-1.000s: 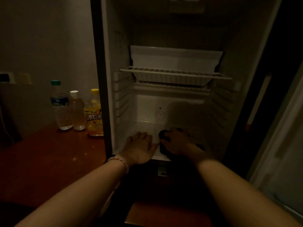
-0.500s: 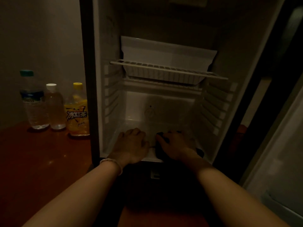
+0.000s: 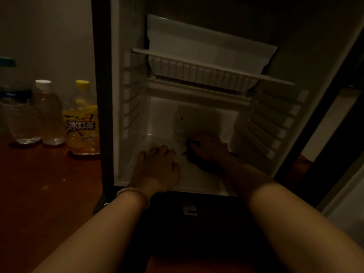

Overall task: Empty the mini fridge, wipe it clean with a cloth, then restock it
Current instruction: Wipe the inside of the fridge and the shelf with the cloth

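While the left hand lies flat, fingers relaxed, on the fridge floor, nothing's in it. Right hand presses on the dark cloth, fingers curled over it; cloth sits under the palm.

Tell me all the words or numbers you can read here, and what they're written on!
"冰红茶": big characters on the label of the yellow-capped bottle; the small print under them is too blurred to read.
Blue label on the clear bottle at the far left: too dark and blurred to read.
White-capped bottle: no readable text.
Round dial on the fridge's back wall: markings too faint to read.
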